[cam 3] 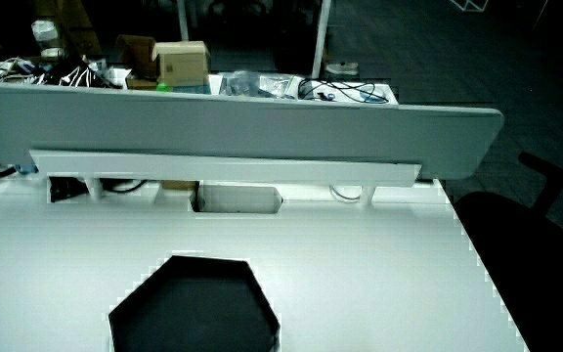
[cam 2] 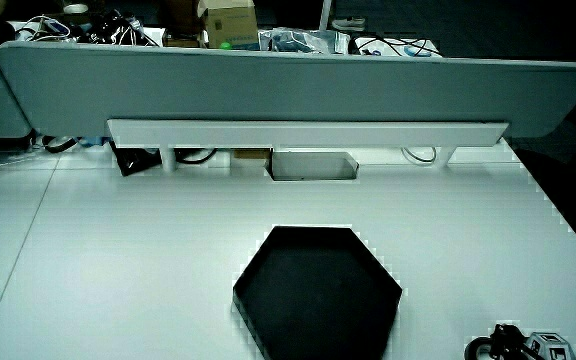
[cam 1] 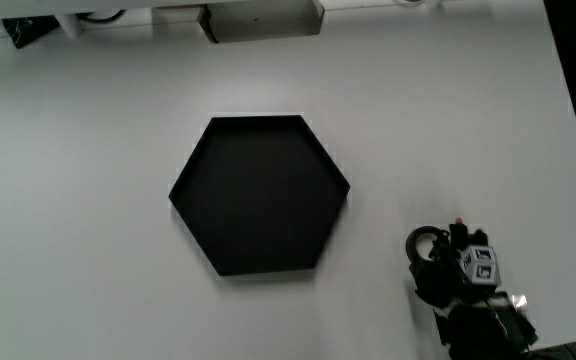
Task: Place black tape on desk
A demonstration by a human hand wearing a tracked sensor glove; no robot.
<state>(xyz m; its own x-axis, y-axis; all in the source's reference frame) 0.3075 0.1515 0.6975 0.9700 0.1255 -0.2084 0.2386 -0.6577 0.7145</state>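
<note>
A white table (cam 1: 88,200) is carrying a black hexagonal tray (cam 1: 260,195), which is lying flat near its middle and is showing in both side views (cam 2: 318,290) (cam 3: 194,305). Nearer to the person than the tray, and well apart from it, a ring of black tape (cam 1: 423,241) is sitting on the tabletop close to the table's edge. Farther from the person than the tray, a low grey partition (cam 2: 288,95) is standing along the table.
</note>
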